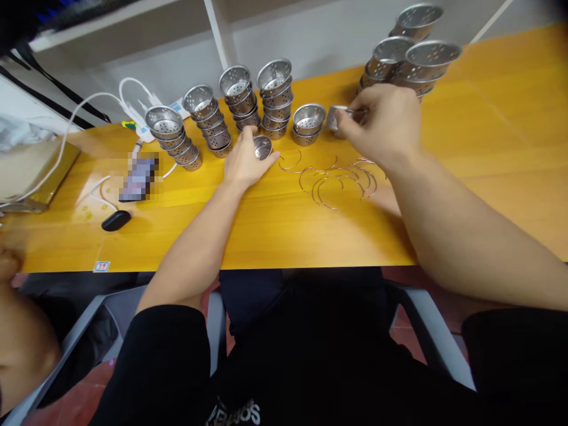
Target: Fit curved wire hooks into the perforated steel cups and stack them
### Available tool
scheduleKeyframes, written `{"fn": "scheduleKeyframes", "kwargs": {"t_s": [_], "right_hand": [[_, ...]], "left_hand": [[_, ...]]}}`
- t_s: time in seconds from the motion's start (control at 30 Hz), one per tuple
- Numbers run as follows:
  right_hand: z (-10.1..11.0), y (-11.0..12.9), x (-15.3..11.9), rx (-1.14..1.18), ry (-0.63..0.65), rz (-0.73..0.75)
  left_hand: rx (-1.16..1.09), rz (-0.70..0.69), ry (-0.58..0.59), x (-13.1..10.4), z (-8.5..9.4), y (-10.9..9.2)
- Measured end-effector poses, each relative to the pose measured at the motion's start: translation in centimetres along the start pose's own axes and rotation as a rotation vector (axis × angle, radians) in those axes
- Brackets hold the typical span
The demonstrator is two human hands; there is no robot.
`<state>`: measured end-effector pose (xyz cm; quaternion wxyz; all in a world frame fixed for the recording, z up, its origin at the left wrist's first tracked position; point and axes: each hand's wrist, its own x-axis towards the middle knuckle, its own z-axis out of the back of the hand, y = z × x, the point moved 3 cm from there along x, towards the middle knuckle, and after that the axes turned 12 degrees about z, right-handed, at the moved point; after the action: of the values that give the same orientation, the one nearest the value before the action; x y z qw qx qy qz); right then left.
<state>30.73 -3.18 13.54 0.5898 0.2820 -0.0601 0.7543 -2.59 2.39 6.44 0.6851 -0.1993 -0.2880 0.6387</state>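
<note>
My left hand (243, 161) is curled around a small perforated metal strainer basket (263, 148) on the table, its thumb at the near right side of the rim. To the right, my right hand (382, 121) pinches another strainer basket (333, 118), seen mostly from the side and partly hidden by the fingers. Between the two hands stands a short stack of strainer baskets (307, 125). Several thin curved wire pieces (331, 180) lie scattered on the table in front of them.
Tall strainer basket stacks (217, 127) line the back left of the yellow table (284, 236); more stacks (421, 68) stand at the back right. A blurred-out phone (138, 178), white cables, a black oval case (116, 220) and a cardboard box (48, 177) lie left. Another person's arm (24, 343) shows lower left.
</note>
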Motion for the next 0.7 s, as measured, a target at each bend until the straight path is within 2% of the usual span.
{"fn": "scheduleKeyframes", "kwargs": {"t_s": [0.17,0.3,0.47,0.7], "right_hand": [[-0.2,1.0,-0.1,-0.024,0.159,-0.029],[-0.1,0.5,0.1,-0.038,0.181,-0.079],[-0.2,0.1,0.1,-0.079,0.323,-0.076],[-1.2,-1.0,0.2,-0.105,0.413,-0.110]], "left_hand": [[-0.068,-0.051,-0.001,0.0,-0.4,0.0],[-0.069,-0.050,0.011,0.3,-0.4,0.1],[-0.104,-0.086,0.011,1.1,-0.8,0.4],[-0.072,-0.109,-0.004,1.0,-1.0,0.1]]}}
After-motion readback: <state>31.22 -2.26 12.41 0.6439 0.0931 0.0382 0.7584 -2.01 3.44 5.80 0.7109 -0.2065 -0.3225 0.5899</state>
